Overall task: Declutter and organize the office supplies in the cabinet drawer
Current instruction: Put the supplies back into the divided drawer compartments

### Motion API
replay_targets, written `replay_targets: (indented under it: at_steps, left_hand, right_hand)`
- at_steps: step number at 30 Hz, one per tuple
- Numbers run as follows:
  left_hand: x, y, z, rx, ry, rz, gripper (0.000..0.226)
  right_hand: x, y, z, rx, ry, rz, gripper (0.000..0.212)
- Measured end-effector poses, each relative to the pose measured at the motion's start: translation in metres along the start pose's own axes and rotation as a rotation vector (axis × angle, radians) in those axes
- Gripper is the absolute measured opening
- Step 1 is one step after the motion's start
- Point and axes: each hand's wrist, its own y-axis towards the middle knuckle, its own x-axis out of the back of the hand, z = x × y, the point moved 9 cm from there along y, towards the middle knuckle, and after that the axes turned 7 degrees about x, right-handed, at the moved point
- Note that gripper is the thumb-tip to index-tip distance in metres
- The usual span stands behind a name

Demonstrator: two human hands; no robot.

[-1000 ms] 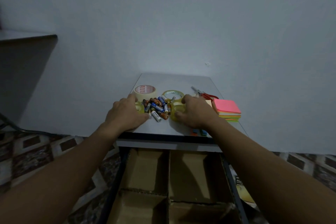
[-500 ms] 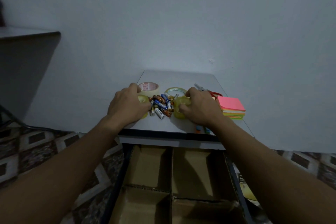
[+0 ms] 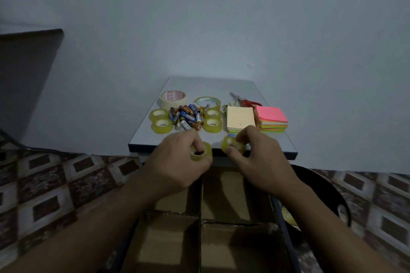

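Observation:
My left hand [image 3: 177,162] grips a small yellow tape roll [image 3: 200,152] above the cabinet's front edge. My right hand [image 3: 259,157] pinches another small yellow tape roll [image 3: 231,144] at the same edge. On the cabinet top [image 3: 144,137] lie two small rolls on the left [image 3: 160,121], two more on the right [image 3: 212,119], a heap of batteries [image 3: 187,116], a masking tape roll [image 3: 172,98] and a clear tape roll [image 3: 208,102]. Below my hands the open drawer [image 3: 275,206] holds cardboard dividers [image 3: 200,221].
A pale yellow sticky-note pad [image 3: 240,118] and a coloured stack with a pink top [image 3: 273,118] sit at the right. Scissors with red handles [image 3: 246,101] lie behind them. A dark round bin [image 3: 328,195] stands right of the drawer. Patterned floor tiles surround the cabinet.
Both hands lifted a small tape roll each from beside the batteries and drew back toward me, over the front edge. The camera tilted down.

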Motion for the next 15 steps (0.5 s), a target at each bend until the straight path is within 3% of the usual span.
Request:
replay_targets:
  at_steps: [6, 15]
  left_hand:
    - [-0.062, -0.014, 0.007, -0.052, 0.117, 0.184, 0.020]
    - [-0.120, -0.019, 0.013, -0.138, 0.178, 0.214, 0.012]
  right_hand:
    - [-0.021, -0.046, -0.031, -0.084, -0.014, 0.164, 0.023]
    - [-0.061, -0.066, -0.076, -0.190, -0.066, 0.370, 0.016]
